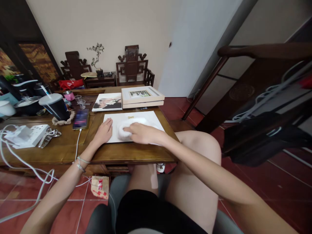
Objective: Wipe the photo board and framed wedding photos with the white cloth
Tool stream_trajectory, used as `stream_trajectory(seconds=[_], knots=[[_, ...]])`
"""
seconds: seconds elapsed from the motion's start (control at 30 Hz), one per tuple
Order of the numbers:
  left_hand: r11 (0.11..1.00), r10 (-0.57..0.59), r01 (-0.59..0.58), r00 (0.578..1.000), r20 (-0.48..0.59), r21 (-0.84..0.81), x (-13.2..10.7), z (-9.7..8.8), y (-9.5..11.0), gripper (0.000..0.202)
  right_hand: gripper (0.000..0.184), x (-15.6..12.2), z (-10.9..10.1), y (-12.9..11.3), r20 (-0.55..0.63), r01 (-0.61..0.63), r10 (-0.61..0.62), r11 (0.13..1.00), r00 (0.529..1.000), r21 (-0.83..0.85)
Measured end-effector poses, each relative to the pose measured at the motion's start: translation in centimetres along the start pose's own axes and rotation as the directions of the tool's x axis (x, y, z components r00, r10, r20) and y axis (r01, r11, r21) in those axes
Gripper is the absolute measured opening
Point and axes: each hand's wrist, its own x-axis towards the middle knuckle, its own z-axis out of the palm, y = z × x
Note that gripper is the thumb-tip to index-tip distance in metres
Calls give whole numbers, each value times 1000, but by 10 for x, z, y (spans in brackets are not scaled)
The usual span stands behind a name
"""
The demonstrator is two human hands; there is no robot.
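Observation:
A white board (157, 122) with a dark lower edge lies flat on the wooden table in front of me; a small gold-coloured tab (131, 117) shows near its top. My left hand (104, 130) rests on the board's left side, fingers stretched out and flat. Gripped in my right hand (141, 132) is a soft white cloth (123, 130), pressed on the middle of the board. The cloth is blurred, and its right part is hidden by my fingers.
Behind the board lie a picture panel (107, 102) and a stacked framed picture (142, 96). To the left are a phone (80, 119) on a cable, a lidded cup (56, 107) and a power strip (36, 135). A paper bag (100, 187) is below the table.

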Motion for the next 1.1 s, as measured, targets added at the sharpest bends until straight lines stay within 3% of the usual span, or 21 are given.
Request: stream_trajectory(seconds=[0.17, 0.3, 0.4, 0.5, 0.6, 0.7, 0.77, 0.9, 1.0, 1.1], knots=[[1000, 16, -16, 1000, -16, -24, 2, 0, -4, 50, 44, 66, 10, 13, -88, -145, 140, 988, 986, -52], [998, 43, -46, 998, -49, -53, 4, 2, -7, 49, 52, 81, 41, 15, -153, -131, 116, 987, 981, -97], [995, 54, -58, 997, -60, -76, 3, 4, -8, 49, 51, 61, 59, 10, -154, -28, 8, 991, 988, -132], [996, 39, -42, 998, -49, -73, 2, 4, -7, 49, 48, 23, 63, -3, -151, 118, -135, 986, 979, -119], [998, 23, -25, 999, -24, -61, 1, 4, -7, 49, 40, -12, 50, -13, -124, 208, -212, 977, 969, -51], [997, 23, -25, 999, -22, -72, 1, 2, -5, 48, 30, -21, 28, -10, -44, 226, -225, 974, 973, 25], [996, 7, -9, 1000, -25, -86, 1, 1, -2, 47, 28, -10, 13, -1, -15, 185, -184, 981, 983, 61], [982, -57, 42, 996, -75, -185, 1, -5, 5, 46, 34, 32, -1, 10, -19, -62, 62, 997, 998, 41], [928, -170, 90, 966, -195, -363, 1, -9, 8, 44, 44, 62, 5, 3, -87, -151, 152, 988, 984, 22], [792, -319, 94, 906, -278, -603, 3, -10, 5, 45, 48, 79, 24, -12, -151, -150, 151, 989, 977, 17]])
